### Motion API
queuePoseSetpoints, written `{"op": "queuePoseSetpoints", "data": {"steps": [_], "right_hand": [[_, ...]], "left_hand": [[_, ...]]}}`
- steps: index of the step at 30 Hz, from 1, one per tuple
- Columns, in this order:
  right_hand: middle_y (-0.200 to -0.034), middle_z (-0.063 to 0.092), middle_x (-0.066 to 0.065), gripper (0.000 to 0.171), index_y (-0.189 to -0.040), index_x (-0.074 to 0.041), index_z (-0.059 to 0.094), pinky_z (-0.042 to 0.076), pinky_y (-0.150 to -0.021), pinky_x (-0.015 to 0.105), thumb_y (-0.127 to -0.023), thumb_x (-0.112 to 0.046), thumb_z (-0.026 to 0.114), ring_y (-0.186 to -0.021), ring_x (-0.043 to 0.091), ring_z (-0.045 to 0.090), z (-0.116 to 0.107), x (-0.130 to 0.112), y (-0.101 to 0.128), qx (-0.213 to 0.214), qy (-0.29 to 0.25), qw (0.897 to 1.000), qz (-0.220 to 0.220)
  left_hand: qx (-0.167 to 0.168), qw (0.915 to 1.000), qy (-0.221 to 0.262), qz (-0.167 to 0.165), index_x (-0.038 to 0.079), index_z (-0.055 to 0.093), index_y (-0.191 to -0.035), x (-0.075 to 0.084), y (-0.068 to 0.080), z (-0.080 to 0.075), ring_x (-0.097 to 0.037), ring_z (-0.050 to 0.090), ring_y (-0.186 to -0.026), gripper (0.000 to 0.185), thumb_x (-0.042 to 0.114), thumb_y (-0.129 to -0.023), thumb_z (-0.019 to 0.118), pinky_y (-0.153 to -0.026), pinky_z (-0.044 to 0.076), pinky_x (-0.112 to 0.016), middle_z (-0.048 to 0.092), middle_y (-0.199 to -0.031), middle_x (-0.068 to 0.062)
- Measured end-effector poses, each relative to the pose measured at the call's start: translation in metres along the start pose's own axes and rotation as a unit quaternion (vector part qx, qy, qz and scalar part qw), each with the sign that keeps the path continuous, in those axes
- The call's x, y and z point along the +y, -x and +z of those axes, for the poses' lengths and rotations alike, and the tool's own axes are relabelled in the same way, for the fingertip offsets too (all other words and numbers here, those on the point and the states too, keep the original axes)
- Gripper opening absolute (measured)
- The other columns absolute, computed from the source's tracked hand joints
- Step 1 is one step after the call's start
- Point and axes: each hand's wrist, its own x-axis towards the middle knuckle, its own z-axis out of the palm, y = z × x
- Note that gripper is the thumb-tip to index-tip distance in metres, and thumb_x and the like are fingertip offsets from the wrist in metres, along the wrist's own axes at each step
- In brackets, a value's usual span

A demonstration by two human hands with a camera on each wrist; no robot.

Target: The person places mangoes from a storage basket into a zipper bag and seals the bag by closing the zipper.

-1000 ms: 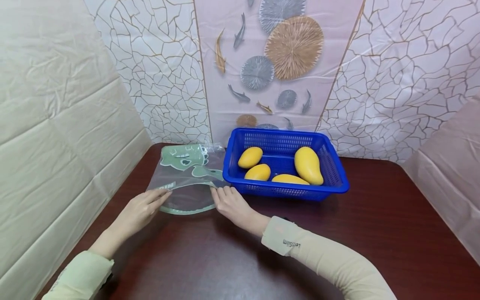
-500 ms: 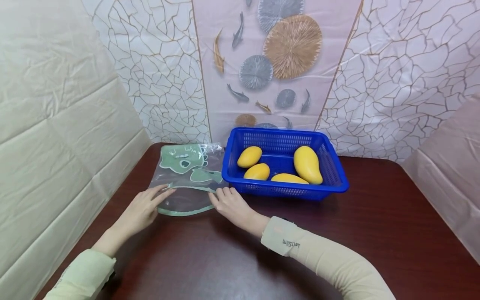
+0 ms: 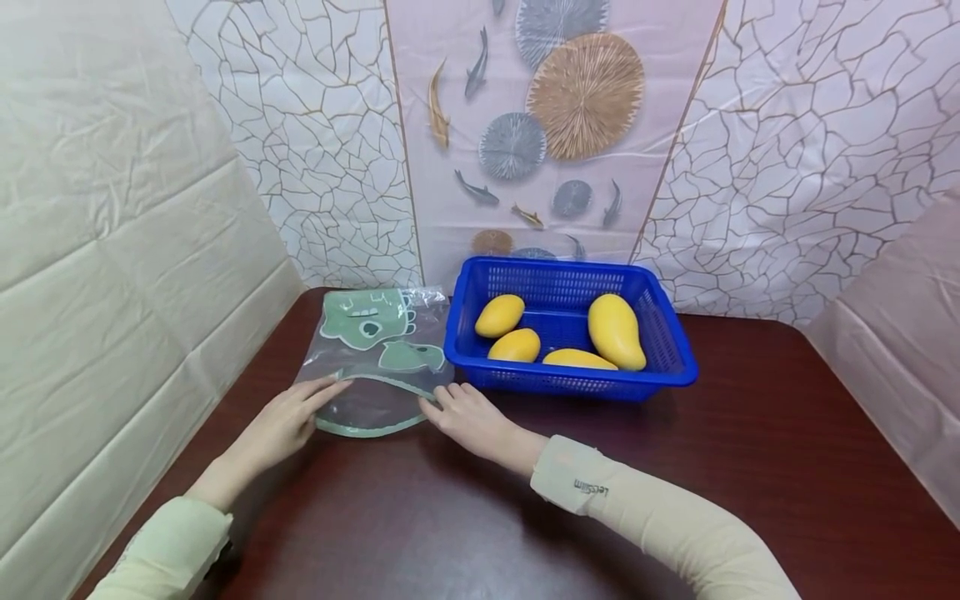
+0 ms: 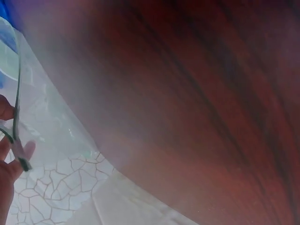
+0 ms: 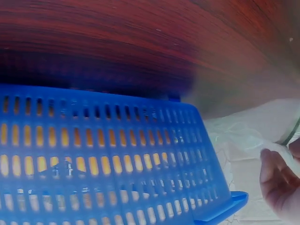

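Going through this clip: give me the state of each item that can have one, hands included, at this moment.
Plastic bag: lying flat on the table, mouth edges parted at the near end.
Left hand: pinches the bag's mouth edge on its left.
Right hand: fingers at the bag's mouth edge on its right; grip unclear.
Blue basket: upright, holding four mangoes.
Mangoes: whole, lying loose in the basket.

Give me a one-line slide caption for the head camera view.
Both hands, left and right, pinch the mouth of a clear green-printed plastic bag beside a blue plastic basket holding four yellow mangoes.
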Motion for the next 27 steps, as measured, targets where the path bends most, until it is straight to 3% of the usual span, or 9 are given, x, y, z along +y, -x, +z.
{"op": "queuePoseSetpoints", "data": {"steps": [6, 15, 23, 27], "right_hand": [[-0.085, 0.061, 0.001, 0.03, -0.116, -0.016, 0.064, 0.043, -0.059, 0.024, -0.087, -0.008, 0.063, -0.069, 0.016, 0.054, -0.003, 0.005, 0.01, -0.009, -0.016, 1.0, 0.003], [-0.084, 0.06, 0.002, 0.032, -0.115, -0.013, 0.063, 0.044, -0.06, 0.023, -0.084, -0.006, 0.067, -0.068, 0.015, 0.054, -0.003, 0.008, 0.021, 0.0, -0.044, 0.999, -0.002], [-0.087, 0.059, 0.003, 0.028, -0.112, -0.014, 0.063, 0.045, -0.06, 0.024, -0.085, -0.007, 0.066, -0.069, 0.016, 0.054, -0.002, 0.011, 0.025, -0.014, -0.058, 0.998, 0.01], [-0.089, 0.057, 0.003, 0.014, -0.102, -0.012, 0.062, 0.044, -0.06, 0.024, -0.089, -0.008, 0.062, -0.07, 0.016, 0.054, -0.001, 0.013, 0.027, -0.006, -0.058, 0.998, 0.013]], "left_hand": [[0.006, 0.9999, 0.003, 0.016, 0.005, 0.062, -0.119, 0.001, -0.004, -0.002, -0.037, 0.054, -0.112, 0.065, -0.019, -0.059, 0.064, -0.091, 0.046, -0.05, 0.061, -0.12, -0.02], [0.007, 0.9999, 0.006, 0.014, 0.01, 0.065, -0.115, 0.005, 0.001, -0.004, -0.026, 0.064, -0.101, 0.061, -0.022, -0.064, 0.06, -0.079, 0.052, -0.04, 0.066, -0.114, -0.01], [0.048, 0.9987, 0.013, -0.007, 0.006, 0.058, -0.119, 0.008, -0.002, -0.002, -0.021, 0.066, -0.093, 0.051, -0.009, -0.071, 0.07, -0.078, 0.05, -0.033, 0.068, -0.107, -0.007], [0.087, 0.9952, 0.033, -0.031, 0.006, 0.067, -0.102, 0.006, -0.003, 0.0, -0.017, 0.067, -0.08, 0.036, -0.002, -0.069, 0.076, -0.07, 0.05, -0.031, 0.071, -0.091, -0.003]]}}
